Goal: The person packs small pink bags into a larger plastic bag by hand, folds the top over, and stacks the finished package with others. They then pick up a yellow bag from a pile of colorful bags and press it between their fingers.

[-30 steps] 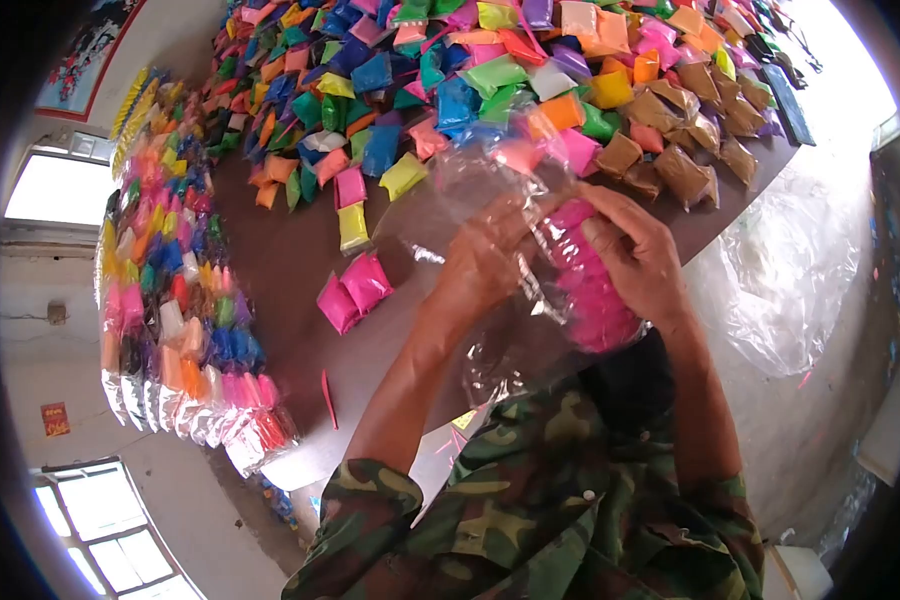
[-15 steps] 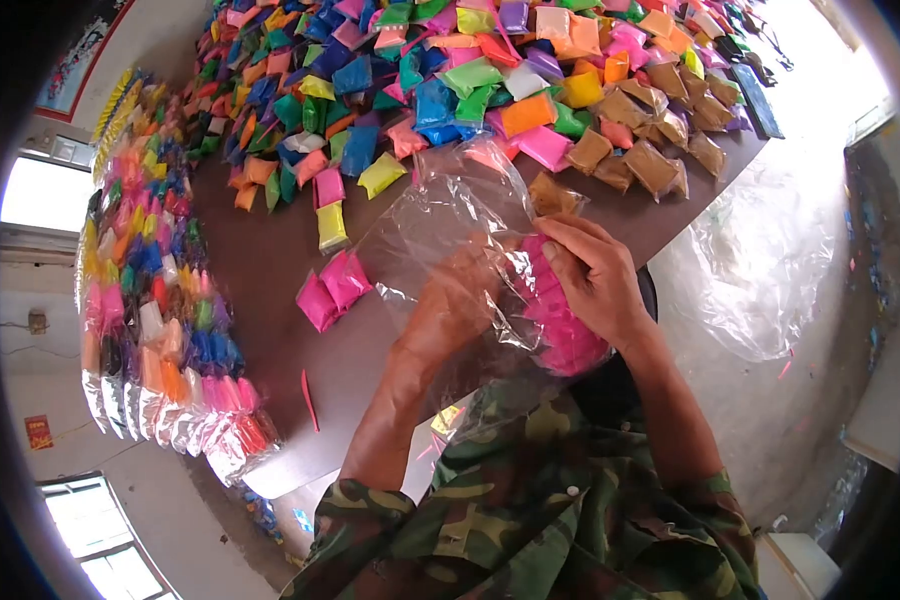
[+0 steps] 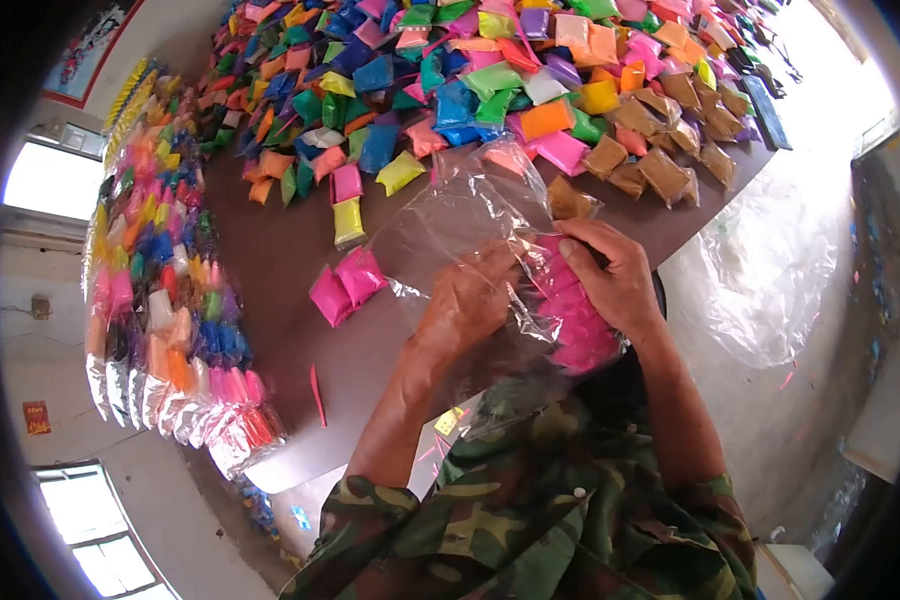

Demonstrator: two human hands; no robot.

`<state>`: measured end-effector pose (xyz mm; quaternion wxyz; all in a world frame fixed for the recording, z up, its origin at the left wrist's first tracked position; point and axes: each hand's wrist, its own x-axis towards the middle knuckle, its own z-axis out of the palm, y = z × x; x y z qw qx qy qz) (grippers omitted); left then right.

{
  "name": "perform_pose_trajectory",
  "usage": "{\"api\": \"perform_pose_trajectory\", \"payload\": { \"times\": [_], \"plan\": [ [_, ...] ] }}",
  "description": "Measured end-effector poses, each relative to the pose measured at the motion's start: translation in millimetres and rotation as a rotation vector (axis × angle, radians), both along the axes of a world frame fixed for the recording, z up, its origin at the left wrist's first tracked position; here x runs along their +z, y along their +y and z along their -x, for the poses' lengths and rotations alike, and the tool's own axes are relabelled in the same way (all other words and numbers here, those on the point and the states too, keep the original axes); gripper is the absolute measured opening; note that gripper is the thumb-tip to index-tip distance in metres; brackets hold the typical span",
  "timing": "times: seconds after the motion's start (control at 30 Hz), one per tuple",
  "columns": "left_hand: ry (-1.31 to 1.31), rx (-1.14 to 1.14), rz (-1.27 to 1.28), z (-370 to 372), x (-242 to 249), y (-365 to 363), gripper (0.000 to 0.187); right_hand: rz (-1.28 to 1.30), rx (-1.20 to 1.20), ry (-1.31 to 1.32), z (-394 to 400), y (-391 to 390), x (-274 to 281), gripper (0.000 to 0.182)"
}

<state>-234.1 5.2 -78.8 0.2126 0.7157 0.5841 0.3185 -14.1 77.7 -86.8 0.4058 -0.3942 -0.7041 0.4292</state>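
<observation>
My left hand (image 3: 470, 300) is inside or behind a large clear plastic bag (image 3: 460, 215), its fingers bent around the plastic and partly veiled by it. Bright pink packets (image 3: 575, 325) lie in the bag between my hands, close to my body. My right hand (image 3: 610, 275) grips the right side of the bag, thumb and fingers pinched at the top of the pink packets. Two loose pink packets (image 3: 347, 286) rest on the brown table (image 3: 270, 290) to the left of my hands.
A big heap of coloured packets (image 3: 490, 80) covers the table's far side. Filled bags (image 3: 165, 300) stand in a row along the left edge. A thin red strip (image 3: 318, 395) lies near the front. Clear plastic (image 3: 770, 270) hangs or lies beyond the right edge.
The view has shifted slightly, so the table and heap sit a little differently in the frame. Both hands keep nearly the same hold on the bag and pink packets.
</observation>
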Motion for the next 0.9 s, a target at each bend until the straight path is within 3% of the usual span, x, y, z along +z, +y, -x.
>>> {"api": "perform_pose_trajectory", "payload": {
  "times": [0.1,0.13,0.23,0.4,0.5,0.6,0.7,0.8,0.9],
  "plan": [
    [0.074,0.007,-0.084,7.4,12.7,-11.8,0.039,-0.002,0.007,0.024,0.2,1.1,-1.2,0.023],
    [0.019,0.077,-0.105,7.9,18.8,-21.3,0.031,0.011,0.011,0.021,-0.1,1.2,-1.6,0.023],
    [0.175,0.332,-0.017,36.4,34.3,-46.0,0.026,0.017,0.044,-0.014,-3.2,2.4,3.8,0.023],
    [0.615,0.470,-0.202,109.8,58.7,-55.5,0.033,-0.028,0.029,-0.016,-4.1,3.0,-2.0,0.024],
    [0.507,0.503,0.141,125.7,62.5,-51.1,0.032,-0.027,0.030,0.002,-3.6,2.9,-2.8,0.023],
    [0.398,0.479,0.227,130.0,66.5,-47.7,0.036,-0.038,0.027,-0.010,-5.3,3.5,-3.4,0.023],
    [0.444,0.461,0.135,130.6,70.4,-50.9,0.038,-0.057,0.028,-0.019,-5.3,3.4,-3.1,0.024],
    [0.287,0.510,0.225,110.6,93.9,-69.0,0.038,-0.038,0.020,-0.023,-5.4,3.2,-2.3,0.023],
    [-0.156,0.478,0.213,81.5,71.7,-85.7,0.034,-0.035,0.012,-0.023,-5.1,2.8,-3.8,0.023]
  ]
}}
